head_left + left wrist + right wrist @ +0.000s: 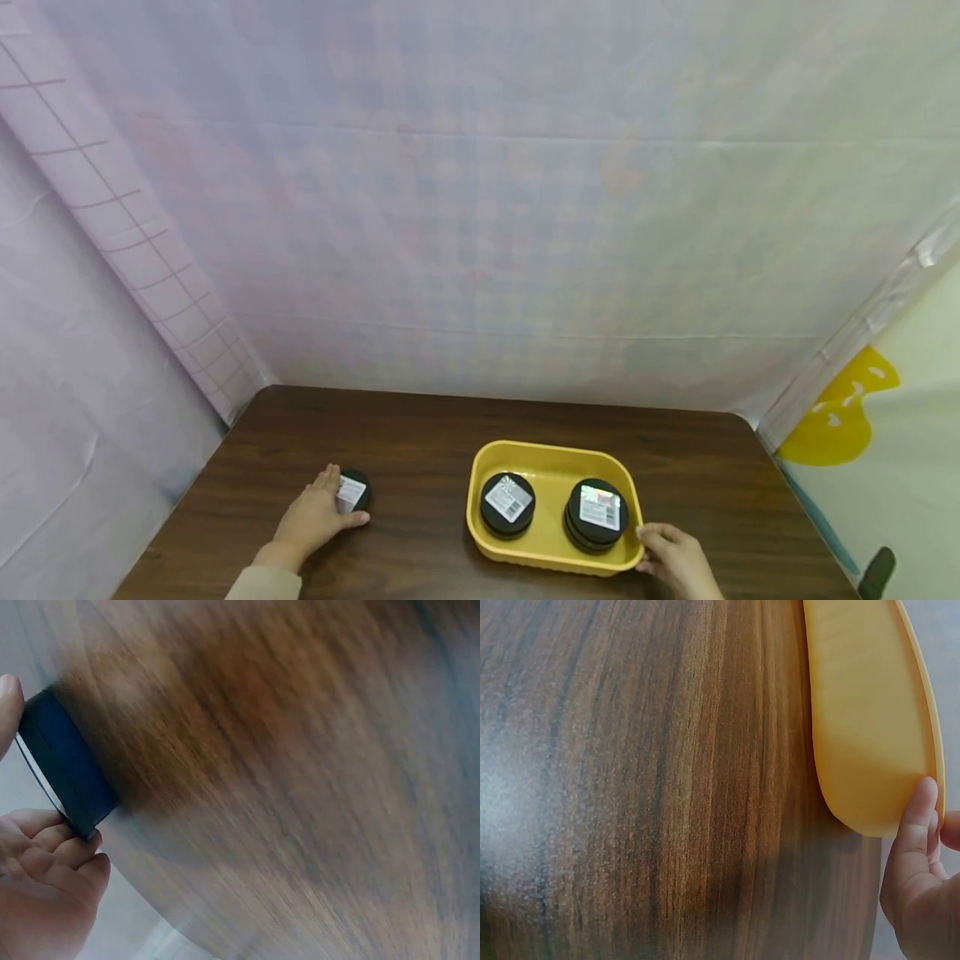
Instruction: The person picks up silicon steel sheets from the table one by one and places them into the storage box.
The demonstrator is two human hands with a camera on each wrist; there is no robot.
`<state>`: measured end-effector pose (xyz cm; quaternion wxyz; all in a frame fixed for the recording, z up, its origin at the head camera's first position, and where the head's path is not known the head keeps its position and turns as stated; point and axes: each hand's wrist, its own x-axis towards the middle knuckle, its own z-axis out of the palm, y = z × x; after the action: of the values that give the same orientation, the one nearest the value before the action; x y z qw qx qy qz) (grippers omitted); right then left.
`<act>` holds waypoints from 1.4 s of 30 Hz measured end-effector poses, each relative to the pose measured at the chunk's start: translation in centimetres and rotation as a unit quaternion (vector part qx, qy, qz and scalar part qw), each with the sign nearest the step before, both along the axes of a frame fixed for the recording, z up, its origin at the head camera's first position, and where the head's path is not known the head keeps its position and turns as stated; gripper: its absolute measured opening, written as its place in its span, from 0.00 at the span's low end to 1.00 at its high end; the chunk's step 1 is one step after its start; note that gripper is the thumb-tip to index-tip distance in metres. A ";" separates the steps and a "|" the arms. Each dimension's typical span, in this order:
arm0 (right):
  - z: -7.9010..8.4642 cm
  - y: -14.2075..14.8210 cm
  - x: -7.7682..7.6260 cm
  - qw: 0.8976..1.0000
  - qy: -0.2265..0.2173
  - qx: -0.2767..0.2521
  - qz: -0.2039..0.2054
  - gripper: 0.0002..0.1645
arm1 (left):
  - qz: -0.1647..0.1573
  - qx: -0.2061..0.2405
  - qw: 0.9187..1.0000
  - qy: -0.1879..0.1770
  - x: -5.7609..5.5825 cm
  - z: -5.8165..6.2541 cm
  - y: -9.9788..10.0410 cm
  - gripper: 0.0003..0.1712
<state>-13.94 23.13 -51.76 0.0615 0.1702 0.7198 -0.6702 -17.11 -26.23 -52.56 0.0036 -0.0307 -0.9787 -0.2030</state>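
At the left of the table, my left hand [311, 517] grips a flat round black container [352, 492] with a white label on top. The left wrist view shows the thumb on one side of this container [71, 761] and the curled fingers [64, 851] on the other. My right hand [675, 558] pinches the near right corner of a yellow plastic basin [550, 500]. In the right wrist view its fingers [915, 817] lie against the basin's outer wall [870, 720], with the thumb at the rim. Inside the basin stand labelled black containers, left [507, 504] and right [597, 508], the right ones stacked.
The dark wood-grain table [420, 442] has rounded back corners. A pale patterned curtain [487, 250] hangs behind it, and white sheeting [67, 400] covers the left side. On the right wall is a yellow printed shape [832, 425]. A dark rounded object [876, 571] shows at lower right.
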 end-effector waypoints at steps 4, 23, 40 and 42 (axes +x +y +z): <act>0.0 0.0 0.1 1.000 -0.001 0.003 0.000 0.12 | 0.007 0.003 1.000 0.012 -0.1 0.1 -0.1 0.60; -0.1 -0.2 0.1 1.000 0.001 0.008 -0.022 0.12 | 0.003 -0.015 0.999 0.039 -0.2 0.2 -0.3 0.59; -0.3 -0.1 0.0 1.000 0.002 0.009 -0.024 0.13 | 0.036 -0.012 0.999 0.032 -0.4 -0.2 0.3 0.60; -0.3 -0.1 0.0 1.000 0.005 0.008 -0.023 0.13 | 0.034 -0.009 0.999 0.036 -0.4 -0.3 0.4 0.59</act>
<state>-13.90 23.01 -52.09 0.0405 0.1838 0.7214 -0.6665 -17.51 -25.83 -52.82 0.0457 -0.0047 -0.9802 -0.1925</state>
